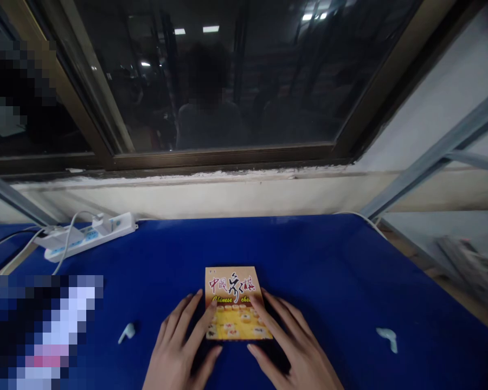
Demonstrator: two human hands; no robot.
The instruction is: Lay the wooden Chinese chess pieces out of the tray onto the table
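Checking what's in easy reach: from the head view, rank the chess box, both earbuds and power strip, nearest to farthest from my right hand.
1. Chess box, just left of your right hand.
2. Right-side earbud, right of that hand.
3. Left-side earbud, past your left hand.
4. Power strip, farther back, left.

Card box (233, 316); smooth tabletop (171, 257); plastic power strip (92, 236).

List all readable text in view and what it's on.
"中國象棋": on the Chinese chess box, upper part.
"Chinese che": below that, same box; the rest is hidden by the right hand.
Too small or blurred to read: the box's tiny top-left mark, characters on its pictured pieces, blue markings on the power strip.
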